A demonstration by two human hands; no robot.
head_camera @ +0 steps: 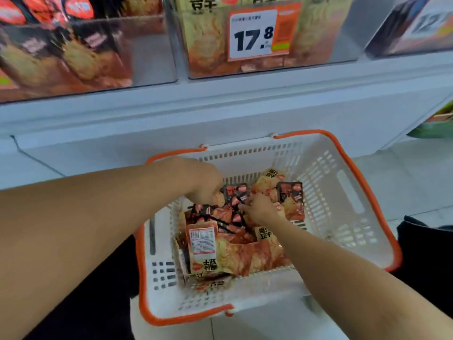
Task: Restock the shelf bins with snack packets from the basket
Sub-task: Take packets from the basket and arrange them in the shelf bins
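A white plastic basket (343, 192) with orange rims stands on the floor below the shelf, holding several snack packets (245, 251) in black-red and beige-orange wrappers. Both my hands reach down into it. My left hand (203, 182) has its fingers curled down onto the packets near the basket's far left; what it holds is hidden. My right hand (259, 207) grips dark packets in the middle of the pile. Above, a clear shelf bin (152, 45) holds dark packets, and a second bin (316, 45) holds beige packets behind a 17.8 price tag (255, 33).
A white shelf base (220, 111) runs across behind the basket. Another bin with a price tag (416, 28) sits at the upper right. Green packaging (438, 126) shows at the right edge. Dark clothing (426, 244) lies right of the basket on the pale floor tiles.
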